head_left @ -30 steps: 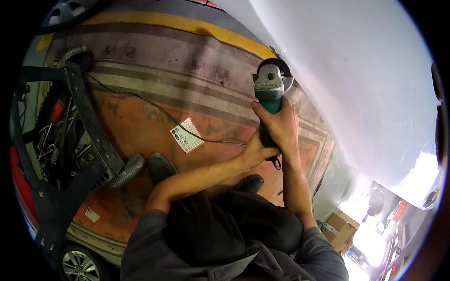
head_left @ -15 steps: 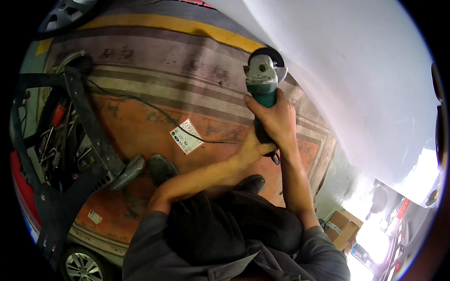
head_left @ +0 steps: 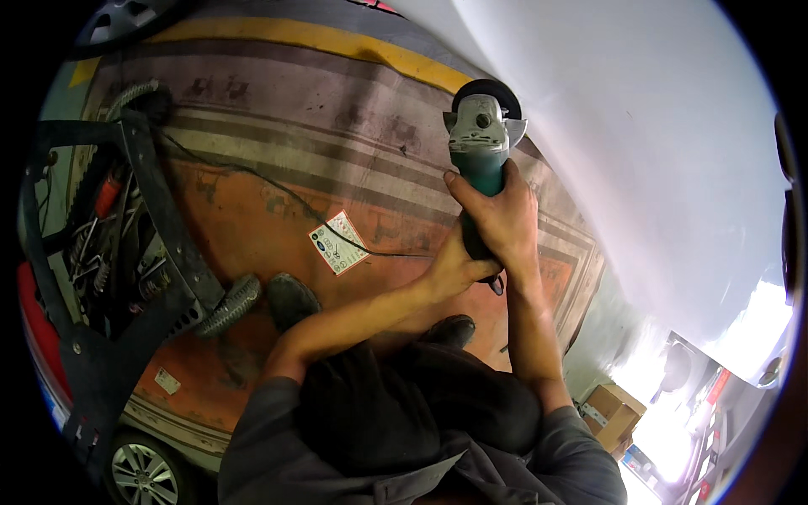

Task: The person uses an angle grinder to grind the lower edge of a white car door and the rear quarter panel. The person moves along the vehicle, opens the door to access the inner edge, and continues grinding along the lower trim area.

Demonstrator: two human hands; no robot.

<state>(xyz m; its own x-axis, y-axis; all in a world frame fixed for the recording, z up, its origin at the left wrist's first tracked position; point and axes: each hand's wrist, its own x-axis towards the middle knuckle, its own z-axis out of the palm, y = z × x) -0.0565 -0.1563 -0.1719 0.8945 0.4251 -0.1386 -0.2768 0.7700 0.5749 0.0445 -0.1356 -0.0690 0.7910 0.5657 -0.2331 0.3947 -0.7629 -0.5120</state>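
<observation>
Angle grinder [head_left: 481, 160] sits in both hands on my feed: the right hand [head_left: 507, 220] is wrapped round its green body, thumb along the left side, and the left hand [head_left: 459, 268] is closed round the dark rear end, its fingers mostly hidden. Compared with a second ago, I see the tool held a little farther out ahead, and its black disc [head_left: 488, 89] now shows more evenly beyond the metal head [head_left: 476, 126]; since half a second ago it has shifted slightly right. Both grips look unchanged. Just right of the disc curves a big white panel [head_left: 640, 151]; whether they touch, I can't tell from here. Left of the grip, a dark cord [head_left: 396, 254] crosses a printed sheet [head_left: 340, 246] on the worn carpet [head_left: 396, 215], and farther left stands a black metal frame [head_left: 157, 202] with tools inside
</observation>
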